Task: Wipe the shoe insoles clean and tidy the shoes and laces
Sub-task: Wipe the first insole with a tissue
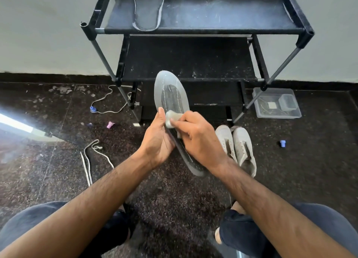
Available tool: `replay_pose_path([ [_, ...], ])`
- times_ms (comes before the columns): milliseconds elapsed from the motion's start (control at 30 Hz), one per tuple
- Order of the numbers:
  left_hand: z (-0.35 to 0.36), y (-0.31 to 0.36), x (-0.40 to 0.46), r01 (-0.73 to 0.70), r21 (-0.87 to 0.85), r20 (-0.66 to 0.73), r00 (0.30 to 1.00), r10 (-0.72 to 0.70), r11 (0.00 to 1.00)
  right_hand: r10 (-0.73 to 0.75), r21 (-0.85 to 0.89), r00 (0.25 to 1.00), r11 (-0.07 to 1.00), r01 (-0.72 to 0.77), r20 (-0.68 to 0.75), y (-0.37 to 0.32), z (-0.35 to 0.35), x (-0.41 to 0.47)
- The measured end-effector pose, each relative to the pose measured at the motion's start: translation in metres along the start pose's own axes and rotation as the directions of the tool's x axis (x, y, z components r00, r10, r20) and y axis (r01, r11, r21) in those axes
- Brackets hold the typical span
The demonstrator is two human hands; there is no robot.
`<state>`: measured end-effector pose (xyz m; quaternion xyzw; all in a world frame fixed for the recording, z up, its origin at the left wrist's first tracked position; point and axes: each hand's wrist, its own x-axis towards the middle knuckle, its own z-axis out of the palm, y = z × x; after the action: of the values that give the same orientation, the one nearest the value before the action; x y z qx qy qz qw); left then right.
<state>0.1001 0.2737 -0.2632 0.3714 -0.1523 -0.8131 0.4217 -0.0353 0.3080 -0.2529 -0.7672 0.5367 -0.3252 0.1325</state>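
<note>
My left hand (157, 139) grips a long grey insole (171, 95) by its left edge and holds it tilted above the floor, toe end pointing away. My right hand (199, 136) presses a small pale cloth (171, 118) against the middle of that insole. A second grey insole (148, 6) lies on the top shelf of the black shoe rack (193, 30). A pair of white shoes (237, 147) stands on the floor just right of my right hand. White laces (91, 157) lie loose on the floor to the left.
Another white cord (110, 103) trails by the rack's left leg. A clear plastic box (277, 103) sits by its right leg. Small blue (282, 143) and pink (110, 124) caps and debris are scattered on the dark speckled floor. My knees fill the bottom corners.
</note>
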Motion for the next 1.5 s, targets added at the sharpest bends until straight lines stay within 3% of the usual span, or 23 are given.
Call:
replay_pose_path([
  [100,0.000,0.003,0.002,0.000,0.007,-0.022,1.000,0.000,1.000,-0.092,0.063,0.981,0.995,0.082,0.172,-0.010,0.002,-0.005],
  [200,-0.001,0.004,0.003,-0.042,0.038,-0.040,0.998,0.043,0.998,-0.036,0.238,0.960,0.971,-0.032,0.276,-0.002,-0.010,0.003],
  [300,-0.001,0.007,0.005,-0.078,0.043,-0.038,0.996,0.080,0.996,0.132,0.291,0.987,0.944,-0.154,0.093,0.008,-0.025,0.009],
  [400,0.001,0.006,0.003,-0.070,0.053,-0.034,0.997,0.072,0.996,0.159,0.081,0.986,0.985,-0.155,-0.049,0.009,-0.021,0.007],
  [467,0.002,0.005,0.004,-0.061,0.020,-0.023,0.998,0.061,0.998,0.104,-0.045,0.995,0.994,-0.104,-0.003,0.002,-0.011,0.003],
  [533,0.001,0.006,0.005,-0.049,-0.019,-0.022,0.999,0.048,0.999,0.026,-0.065,0.997,0.998,-0.021,0.074,-0.004,-0.004,-0.001],
  [633,-0.002,0.007,0.004,-0.045,-0.006,-0.041,0.998,0.045,0.999,-0.019,0.080,0.965,0.997,-0.002,0.261,-0.011,-0.005,-0.001],
  [700,-0.001,0.006,0.003,-0.069,0.016,-0.037,0.997,0.069,0.998,0.028,0.214,0.939,0.971,-0.107,0.342,-0.006,-0.014,0.004],
  [767,0.001,0.006,0.004,-0.110,0.021,-0.019,0.994,0.110,0.994,0.144,0.305,0.952,0.925,-0.227,0.270,0.003,-0.025,0.008],
  [867,0.001,0.006,0.006,-0.142,0.016,-0.008,0.990,0.143,0.990,0.257,0.225,0.966,0.941,-0.254,0.017,0.013,-0.032,0.008],
  [1167,0.001,-0.004,0.003,-0.102,0.118,0.018,0.995,0.101,0.988,-0.024,-0.139,0.998,0.990,0.031,0.052,-0.003,-0.007,0.001],
  [1267,0.002,-0.003,0.003,-0.100,0.101,0.014,0.995,0.099,0.990,0.033,-0.196,0.999,0.980,-0.029,0.018,0.017,-0.013,0.001],
  [1367,-0.002,0.000,0.004,-0.104,0.073,0.010,0.995,0.104,0.992,0.181,-0.270,0.981,0.943,-0.194,-0.071,0.043,-0.025,0.000],
  [1433,0.000,0.002,0.004,-0.106,0.091,0.007,0.994,0.106,0.990,0.246,-0.175,0.956,0.946,-0.273,-0.162,0.044,-0.037,0.000],
  [1500,0.003,0.004,0.004,-0.116,0.092,-0.013,0.993,0.118,0.989,0.185,-0.088,0.966,0.975,-0.203,-0.180,0.026,-0.041,0.004],
])
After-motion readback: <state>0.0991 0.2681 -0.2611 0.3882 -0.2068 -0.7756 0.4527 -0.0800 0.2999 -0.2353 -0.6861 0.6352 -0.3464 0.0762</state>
